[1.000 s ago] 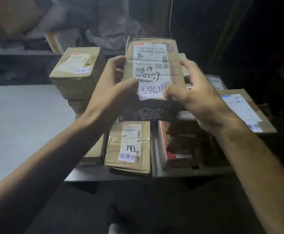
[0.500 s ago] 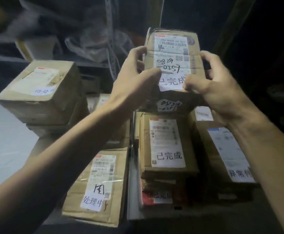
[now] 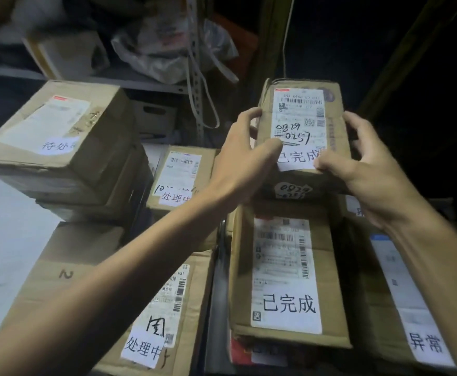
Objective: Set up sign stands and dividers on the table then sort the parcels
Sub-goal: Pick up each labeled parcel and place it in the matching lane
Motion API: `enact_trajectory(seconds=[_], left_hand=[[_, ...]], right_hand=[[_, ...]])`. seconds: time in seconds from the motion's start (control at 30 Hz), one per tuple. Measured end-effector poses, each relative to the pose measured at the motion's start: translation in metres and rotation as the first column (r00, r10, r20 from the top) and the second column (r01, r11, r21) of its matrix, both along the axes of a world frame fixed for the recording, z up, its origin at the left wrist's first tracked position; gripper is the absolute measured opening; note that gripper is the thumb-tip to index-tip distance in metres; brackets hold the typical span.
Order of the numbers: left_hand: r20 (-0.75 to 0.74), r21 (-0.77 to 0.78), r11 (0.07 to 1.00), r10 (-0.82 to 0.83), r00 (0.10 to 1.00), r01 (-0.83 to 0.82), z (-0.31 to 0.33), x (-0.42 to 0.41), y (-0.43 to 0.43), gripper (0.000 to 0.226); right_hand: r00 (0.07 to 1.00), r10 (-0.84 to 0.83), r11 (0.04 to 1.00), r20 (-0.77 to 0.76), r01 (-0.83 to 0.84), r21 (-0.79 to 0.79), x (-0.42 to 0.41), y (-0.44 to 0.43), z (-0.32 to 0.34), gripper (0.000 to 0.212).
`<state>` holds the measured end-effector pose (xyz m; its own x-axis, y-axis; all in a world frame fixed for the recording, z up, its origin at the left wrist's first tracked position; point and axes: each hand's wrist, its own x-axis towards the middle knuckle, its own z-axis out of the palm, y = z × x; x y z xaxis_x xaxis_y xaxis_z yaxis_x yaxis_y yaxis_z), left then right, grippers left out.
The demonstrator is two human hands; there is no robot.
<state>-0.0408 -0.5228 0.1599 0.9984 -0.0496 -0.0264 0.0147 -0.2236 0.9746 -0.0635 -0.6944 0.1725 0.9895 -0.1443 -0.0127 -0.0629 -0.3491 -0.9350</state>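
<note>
Parcel (image 3: 300,118) between left hand (image 3: 243,161), right hand (image 3: 363,164)

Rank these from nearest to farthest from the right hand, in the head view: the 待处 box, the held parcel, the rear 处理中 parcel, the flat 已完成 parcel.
1. Held parcel: gripped by the right hand at its right edge.
2. Flat 已完成 parcel: just below the held one.
3. Rear 处理中 parcel: one column to the left.
4. 待处 box: far left.

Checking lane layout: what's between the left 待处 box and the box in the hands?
Head view: the far 处理中 parcel, its right edge hidden by the left hand gripping the held box.
</note>
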Motion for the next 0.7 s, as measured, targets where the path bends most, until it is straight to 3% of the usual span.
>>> enact_trajectory(seconds=[0.23, 0.57, 0.7], left_hand=[[0.027, 0.022, 1.000, 0.013, 1.000, -0.013, -0.002, -0.006, -0.001, 0.074], [0.045, 0.054, 0.999, 0.000, 0.999, -0.003, -0.006, -0.011, 0.000, 0.068], [0.061, 0.094, 0.996, 0.000, 0.998, -0.006, 0.003, -0.019, 0.003, 0.058]], right_hand=[[0.999, 0.052, 0.998, -0.003, -0.052, 0.038, -0.003, -0.003, 0.004, 0.076], [0.995, 0.098, 0.991, -0.009, -0.099, -0.087, -0.005, -0.010, 0.000, 0.075], [0.996, 0.043, 0.977, 0.073, -0.027, -0.210, -0.013, -0.013, 0.003, 0.061]])
